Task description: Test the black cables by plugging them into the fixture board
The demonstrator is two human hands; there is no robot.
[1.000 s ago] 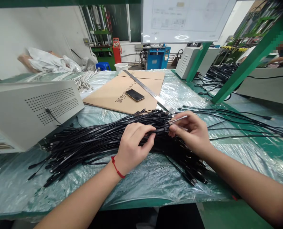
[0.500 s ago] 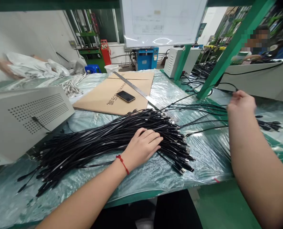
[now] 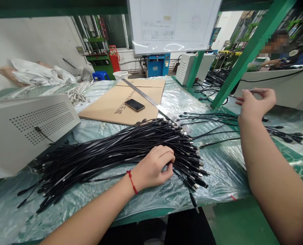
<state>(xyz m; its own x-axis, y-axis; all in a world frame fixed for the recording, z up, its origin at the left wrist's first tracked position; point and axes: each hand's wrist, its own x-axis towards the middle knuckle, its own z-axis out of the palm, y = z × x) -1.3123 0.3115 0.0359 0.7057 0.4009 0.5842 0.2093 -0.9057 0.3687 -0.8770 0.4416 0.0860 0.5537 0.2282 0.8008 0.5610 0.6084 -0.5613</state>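
A large bundle of black USB cables (image 3: 110, 143) lies across the plastic-covered table, many metal plugs at its right end. My left hand (image 3: 157, 166) is closed at the bundle's front right, thumb and forefinger pinching a black cable (image 3: 193, 199) whose plug end sticks out toward the table's front edge. My right hand (image 3: 258, 103) is raised at the right, its fingers curled together above some separate black cables (image 3: 217, 117). A thin dark lead reaches its fingertips from the left. What those fingers hold is too small to make out.
A phone (image 3: 134, 104) and a steel ruler (image 3: 146, 97) lie on flat cardboard (image 3: 105, 105). At the left stands a perforated grey metal box (image 3: 28, 132). A green post (image 3: 253, 51) rises at the right, with a person (image 3: 274, 51) beyond it.
My left hand has gone from lying on the bundle to pinching a cable, whose plug end now juts forward. My right hand has risen slightly and turned, fingers curled.
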